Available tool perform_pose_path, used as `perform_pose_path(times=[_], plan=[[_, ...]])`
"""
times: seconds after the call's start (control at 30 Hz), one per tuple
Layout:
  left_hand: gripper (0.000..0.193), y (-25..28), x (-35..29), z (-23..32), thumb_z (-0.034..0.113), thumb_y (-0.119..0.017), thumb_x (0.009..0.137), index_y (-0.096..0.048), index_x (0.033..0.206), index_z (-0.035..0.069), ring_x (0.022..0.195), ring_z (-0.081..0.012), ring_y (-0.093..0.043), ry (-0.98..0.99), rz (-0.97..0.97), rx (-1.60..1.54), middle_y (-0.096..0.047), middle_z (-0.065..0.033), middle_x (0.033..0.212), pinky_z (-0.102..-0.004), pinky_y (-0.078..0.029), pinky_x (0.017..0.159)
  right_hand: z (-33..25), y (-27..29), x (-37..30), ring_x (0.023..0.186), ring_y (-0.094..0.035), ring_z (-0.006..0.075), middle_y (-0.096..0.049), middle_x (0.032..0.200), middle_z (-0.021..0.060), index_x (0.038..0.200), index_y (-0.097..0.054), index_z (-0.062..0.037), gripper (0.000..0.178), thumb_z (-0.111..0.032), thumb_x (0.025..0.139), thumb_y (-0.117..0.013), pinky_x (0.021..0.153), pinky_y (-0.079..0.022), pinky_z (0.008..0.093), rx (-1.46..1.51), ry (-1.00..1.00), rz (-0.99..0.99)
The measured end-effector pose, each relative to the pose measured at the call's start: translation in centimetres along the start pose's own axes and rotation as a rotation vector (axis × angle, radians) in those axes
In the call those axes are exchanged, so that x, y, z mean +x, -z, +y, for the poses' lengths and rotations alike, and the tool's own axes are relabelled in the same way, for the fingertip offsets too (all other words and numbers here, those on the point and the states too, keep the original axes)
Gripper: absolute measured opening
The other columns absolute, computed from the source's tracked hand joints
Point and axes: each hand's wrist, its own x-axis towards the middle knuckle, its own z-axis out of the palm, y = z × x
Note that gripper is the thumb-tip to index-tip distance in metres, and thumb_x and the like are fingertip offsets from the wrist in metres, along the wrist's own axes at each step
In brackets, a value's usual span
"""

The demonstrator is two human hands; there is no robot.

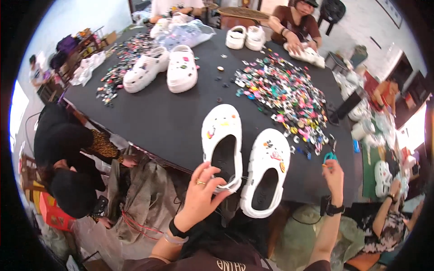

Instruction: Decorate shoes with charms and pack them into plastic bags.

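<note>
Two white clogs with small colourful charms stand at the near edge of the black table, toes pointing away from me. My left hand [202,195] is closed on the heel of the left clog [221,118], fingers on the strap and thumb at its back. Beside it stands the right clog [274,151], touched by neither hand. Off to its right, my right hand [334,177] is closed around the teal handles of a pair of scissors [331,156], whose blades point away from me over the table.
A large pile of loose charms [285,90] spreads beyond the clogs; another charm pile [120,67] lies far left. More white clogs [182,70] stand on the black table [149,117]. Co-workers sit across and at right; a person [68,158] bends over sacks [144,198] at left.
</note>
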Motion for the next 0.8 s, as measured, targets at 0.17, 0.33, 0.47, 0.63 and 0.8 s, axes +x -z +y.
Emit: perform_pose_path(times=[0.17, 0.33, 0.47, 0.63, 0.8], plan=[[0.030, 0.0, -0.4, 0.1, 0.013, -0.076, 0.067, -0.057, 0.090, 0.009, 0.120, -0.0368, -0.039, 0.001, 0.027, -0.003, -0.050, -0.0100, 0.114, -0.0450, -0.036, 0.095, -4.4, -2.5, -0.4, 0.080, -0.058, 0.0124, -0.061, 0.099, 0.0088, 0.120, -0.053, -0.0044, 0.032, -0.005, 0.088, -0.055, 0.071, -0.047, 0.0260, 0.195, 0.182, 0.219], [0.030, 0.1, -0.5, 0.2, 0.012, -0.076, 0.067, -0.055, 0.088, 0.009, 0.120, -0.0363, -0.038, -0.020, 0.015, -0.013, -0.050, -0.0098, 0.113, -0.0447, -0.036, 0.095, -10.3, -5.2, -7.0, 0.080, -0.058, 0.0130, -0.061, 0.090, 0.0068, 0.114, -0.057, -0.0037, 0.029, -0.006, 0.086, -0.057, 0.069, -0.046, 0.0251, 0.159, 0.279, -0.049], [0.040, -0.3, -0.4, -0.6, 0.013, -0.077, 0.066, -0.055, 0.099, 0.008, 0.122, -0.0362, -0.037, -0.064, 0.006, 0.018, -0.046, -0.0124, 0.120, -0.0447, -0.035, 0.097, -13.5, -7.5, -11.4, 0.094, -0.056, 0.0207, -0.047, 0.122, 0.0129, 0.135, -0.034, -0.0019, 0.069, -0.013, 0.076, -0.068, 0.074, -0.048, 0.0311, 0.166, 0.216, -0.195], [0.080, -0.2, -0.6, 0.4, 0.019, -0.080, 0.066, -0.038, 0.131, -0.001, 0.122, -0.0342, -0.038, 0.198, 0.214, -0.047, -0.034, -0.0194, 0.136, -0.0421, -0.036, 0.098, -11.6, -10.2, -11.6, 0.109, -0.050, 0.0272, -0.032, 0.137, 0.0201, 0.143, -0.010, -0.0013, 0.089, -0.018, 0.079, -0.069, 0.082, -0.048, 0.0350, 0.326, 0.118, -0.196], [0.052, -0.8, -1.7, -0.5, 0.001, -0.060, 0.083, -0.039, 0.131, 0.000, 0.108, -0.0223, -0.054, 0.379, 0.318, -0.465, -0.052, -0.0149, 0.121, -0.0300, -0.048, 0.082, -10.2, -11.1, -11.7, 0.113, -0.045, 0.0254, -0.030, 0.139, 0.0169, 0.143, -0.015, -0.0003, 0.074, -0.012, 0.084, -0.058, 0.084, -0.046, 0.0317, 0.499, 0.076, -0.259]])
